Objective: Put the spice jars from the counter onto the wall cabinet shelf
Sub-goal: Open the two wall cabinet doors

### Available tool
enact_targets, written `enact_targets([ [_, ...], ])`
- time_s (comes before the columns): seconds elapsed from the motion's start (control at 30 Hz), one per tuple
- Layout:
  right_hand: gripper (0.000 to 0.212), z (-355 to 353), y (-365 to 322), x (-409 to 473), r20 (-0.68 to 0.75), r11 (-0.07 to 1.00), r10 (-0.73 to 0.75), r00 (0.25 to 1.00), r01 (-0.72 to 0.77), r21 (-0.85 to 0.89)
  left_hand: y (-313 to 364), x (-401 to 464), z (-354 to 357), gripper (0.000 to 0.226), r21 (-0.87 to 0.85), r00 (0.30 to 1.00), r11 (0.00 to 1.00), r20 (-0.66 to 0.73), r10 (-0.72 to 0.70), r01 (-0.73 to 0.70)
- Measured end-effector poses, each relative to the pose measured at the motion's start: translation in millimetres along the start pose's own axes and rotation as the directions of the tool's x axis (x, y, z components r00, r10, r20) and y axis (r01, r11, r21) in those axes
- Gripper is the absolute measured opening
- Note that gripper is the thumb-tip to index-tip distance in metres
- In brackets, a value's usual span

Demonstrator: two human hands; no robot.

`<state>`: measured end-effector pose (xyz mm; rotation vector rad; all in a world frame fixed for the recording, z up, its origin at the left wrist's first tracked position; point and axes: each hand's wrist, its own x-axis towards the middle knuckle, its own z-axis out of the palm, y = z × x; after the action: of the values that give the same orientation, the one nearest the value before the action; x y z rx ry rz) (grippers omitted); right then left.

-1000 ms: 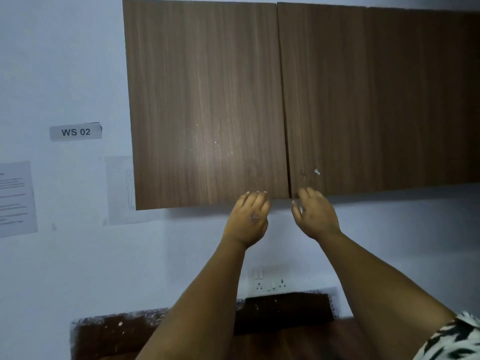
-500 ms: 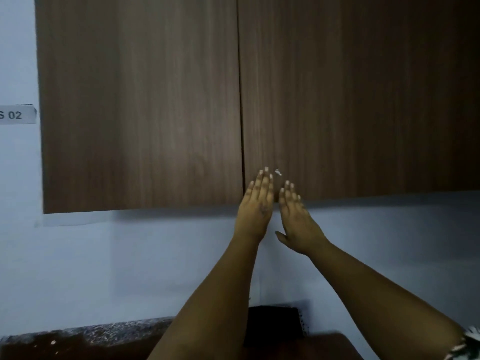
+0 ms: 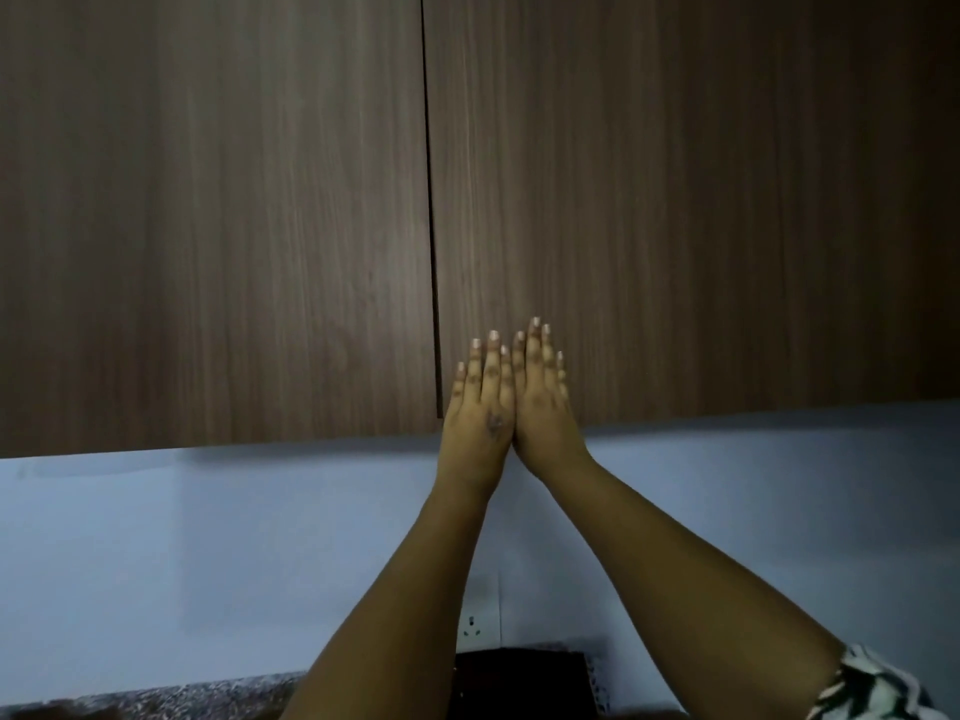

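Note:
The wall cabinet fills the upper view, with its two dark wood doors closed: the left door point(image 3: 218, 215) and the right door point(image 3: 691, 200). My left hand point(image 3: 480, 402) and my right hand point(image 3: 543, 397) are raised side by side, touching each other, fingers straight and pointing up. Both lie flat against the lower left corner of the right door, just right of the seam between the doors. Neither hand holds anything. No spice jars are in view, and the shelf is hidden behind the doors.
Below the cabinet is a pale blue wall point(image 3: 208, 563) with a white socket point(image 3: 475, 623). A speckled counter edge point(image 3: 171, 696) and a dark block point(image 3: 524, 680) show at the bottom.
Both hands have risen from the cabinet's bottom edge and come together on the right door, fingers now straight. The view has moved closer and to the right.

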<state>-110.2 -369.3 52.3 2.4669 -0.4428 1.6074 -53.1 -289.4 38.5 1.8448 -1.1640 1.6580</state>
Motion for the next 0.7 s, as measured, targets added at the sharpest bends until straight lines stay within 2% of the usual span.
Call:
enact_targets([
  [0.1, 0.091, -1.5, -3.5, -5.1, -0.004, 1.000, 0.020, 1.000, -0.020, -0.016, 1.7, -4.0, -5.1, 0.078, -0.049, 1.000, 0.999, -0.016, -0.001, 0.000],
  [0.2, 0.092, -12.0, -8.7, -11.8, -0.021, 0.998, 0.056, 0.998, -0.056, -0.012, 4.2, -15.1, -21.6, 0.069, -0.202, 0.999, 0.979, -0.052, 0.010, -0.020],
  [0.3, 0.104, -28.9, -15.6, -18.0, 0.003, 0.994, 0.112, 0.994, -0.112, -0.005, 11.1, -31.9, -49.4, 0.071, -0.468, 0.988, 0.879, -0.067, -0.138, 0.091],
  [0.4, 0.111, -51.5, -20.4, -29.9, 0.009, 0.989, 0.143, 0.990, -0.143, 0.028, 20.0, -43.1, -79.2, 0.071, -0.696, 0.924, 0.669, -0.022, -0.382, 0.260],
  [0.47, 0.109, -70.1, -22.8, -39.4, -0.025, 0.984, 0.166, 0.986, -0.164, 0.064, 21.9, -41.6, -96.4, 0.059, -0.824, 0.866, 0.430, 0.137, -0.481, 0.369],
  [0.53, 0.108, -87.8, -24.6, -47.4, -0.051, 0.973, 0.203, 0.978, -0.195, 0.125, 22.8, -36.4, -115.3, 0.045, -0.893, 0.845, 0.162, 0.319, -0.429, 0.420],
  [0.57, 0.107, -96.5, -24.9, -51.3, -0.064, 0.966, 0.221, 0.973, -0.209, 0.153, 25.3, -34.7, -125.3, 0.041, -0.906, 0.852, 0.067, 0.365, -0.376, 0.418],
  [0.63, 0.104, -112.7, -22.1, -61.3, -0.086, 0.950, 0.252, 0.964, -0.229, 0.213, 35.3, -34.7, -146.2, 0.039, -0.918, 0.876, -0.021, 0.384, -0.291, 0.396],
  [0.7, 0.098, -130.0, -20.2, -75.5, -0.115, 0.934, 0.268, 0.957, -0.229, 0.273, 49.3, -36.9, -166.9, 0.037, -0.922, 0.894, -0.033, 0.382, -0.232, 0.385],
])
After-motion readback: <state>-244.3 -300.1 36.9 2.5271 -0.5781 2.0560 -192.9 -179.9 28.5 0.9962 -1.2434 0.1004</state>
